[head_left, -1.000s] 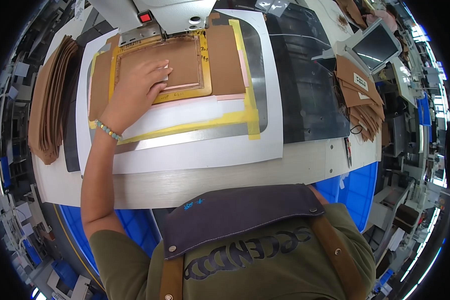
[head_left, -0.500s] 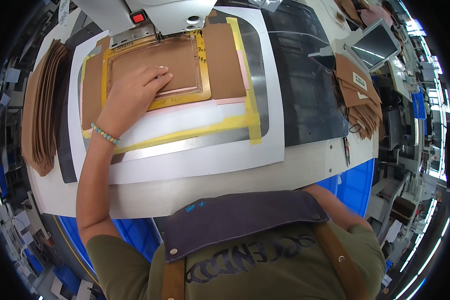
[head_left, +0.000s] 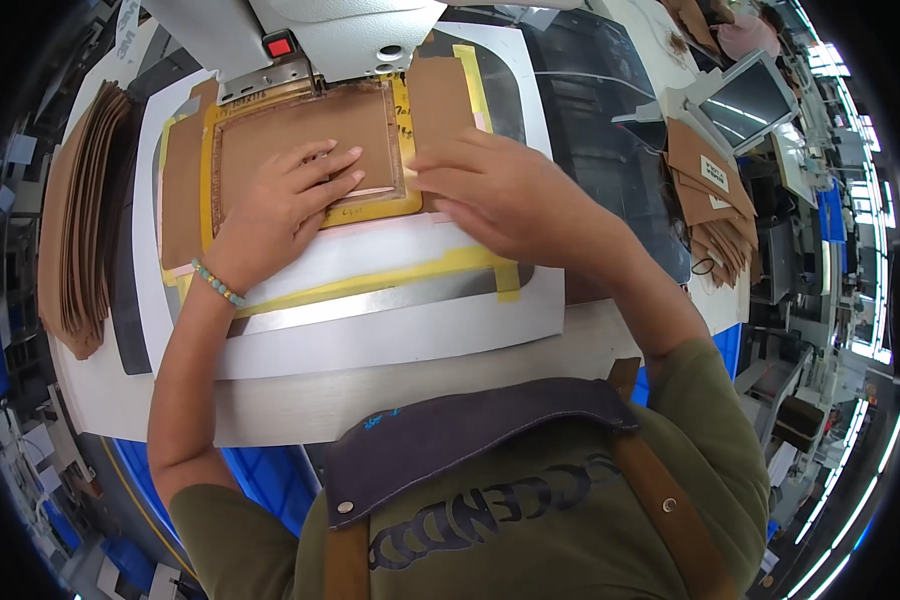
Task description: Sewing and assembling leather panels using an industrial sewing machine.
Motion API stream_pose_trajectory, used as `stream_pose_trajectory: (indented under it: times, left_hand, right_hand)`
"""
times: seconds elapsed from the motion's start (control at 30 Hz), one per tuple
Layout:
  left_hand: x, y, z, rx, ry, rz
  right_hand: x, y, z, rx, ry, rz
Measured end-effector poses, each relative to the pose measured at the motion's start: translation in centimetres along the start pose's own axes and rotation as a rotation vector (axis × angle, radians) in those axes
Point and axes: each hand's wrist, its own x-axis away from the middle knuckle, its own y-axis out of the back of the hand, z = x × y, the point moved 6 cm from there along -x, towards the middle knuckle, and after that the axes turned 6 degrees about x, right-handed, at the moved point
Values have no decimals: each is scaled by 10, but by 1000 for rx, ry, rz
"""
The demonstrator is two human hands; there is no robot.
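My left hand (head_left: pixel 280 210) rests with fingers stretched over the brown panel (head_left: pixel 300 115) inside a yellow template frame (head_left: pixel 208 190); what lies under its fingertips is hidden. My right hand (head_left: pixel 500 190) is at the frame's right side, loosely bent with fingers apart, fingertips touching or just over the edge; I cannot tell which. The frame lies on a metal plate (head_left: pixel 360 298) with yellow tape and white sheets. A white sewing machine head (head_left: pixel 340 30) with a red switch stands over the frame's far edge.
Stacked brown pieces lie left (head_left: pixel 75 220) and right (head_left: pixel 700 160) on the table (head_left: pixel 430 355). A dark board (head_left: pixel 590 80), a small screen (head_left: pixel 738 100) and blue bins (head_left: pixel 270 480) surround the work. A person in pink (head_left: pixel 745 35) is at far upper right.
My right hand has come up from near the table's front to the frame's right side. My left hand stays on the panel, its fingertips shifted slightly rightward.
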Motion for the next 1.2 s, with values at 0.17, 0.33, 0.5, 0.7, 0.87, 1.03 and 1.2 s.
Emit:
stream_pose_trajectory:
  times: [0.17,0.33,0.5,0.7,0.87,1.03,1.2]
  left_hand:
    - [3,-3,2,29,69,82]
    - [-4,0,10,156,66,92]
    - [-18,-2,25,211,82,88]
    - [-24,-7,27,72,48,104]
    - [-25,-8,27,38,35,88]
    - [-23,-8,28,36,22,66]
    - [-20,-8,27,116,-52,78]
  right_hand:
    - [-25,-47,4,252,123,-85]
    - [-13,-51,1,398,135,-190]
    - [-16,-58,5,433,129,-122]
    - [-11,-45,-5,178,82,-182]
    - [-10,-43,-9,107,80,-75]
    - [-14,-45,-5,148,67,-121]
    - [-15,-26,-8,140,27,-184]
